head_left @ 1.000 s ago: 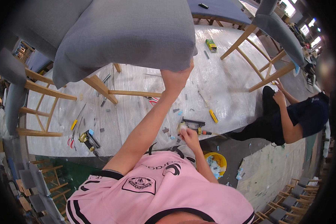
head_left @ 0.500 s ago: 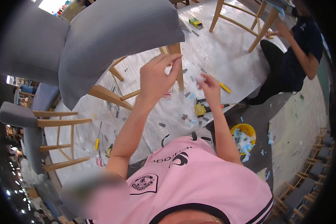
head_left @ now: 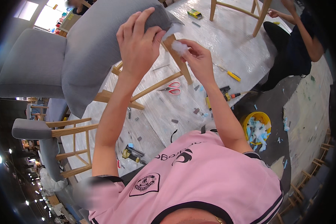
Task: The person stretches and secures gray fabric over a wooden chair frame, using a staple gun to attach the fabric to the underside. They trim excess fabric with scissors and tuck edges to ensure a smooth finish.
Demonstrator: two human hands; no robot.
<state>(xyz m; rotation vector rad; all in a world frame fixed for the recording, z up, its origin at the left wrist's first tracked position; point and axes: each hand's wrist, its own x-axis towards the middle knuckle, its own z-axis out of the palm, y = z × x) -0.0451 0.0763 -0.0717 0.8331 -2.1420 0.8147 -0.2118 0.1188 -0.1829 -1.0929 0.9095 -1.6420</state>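
A grey upholstered chair (head_left: 89,56) with wooden legs lies tipped in front of me. My left hand (head_left: 140,44) is at its seat corner, index finger and thumb pinched at the fabric edge, the other fingers stretched over the cover. Beside that hand, a loose flap of the seat fabric (head_left: 173,31) stands away from the corner, above a wooden leg (head_left: 179,59). My right hand (head_left: 198,59) is closed on a tuft of white stuffing (head_left: 180,47) just below the flap. Whether the tuft touches the chair leg, I cannot tell.
Red-handled scissors (head_left: 174,88), a yellow-handled screwdriver (head_left: 233,75), a yellow-and-black tool (head_left: 224,96) and grey scraps lie on the plastic-covered surface. A yellow bucket (head_left: 245,127) of white and blue scraps stands right. Another chair (head_left: 31,128) lies left; a person (head_left: 291,59) sits at upper right.
My left hand has moved up onto the seat corner, and the fabric flap now stands lifted. My right hand has come up and left with the white stuffing. The view has shifted.
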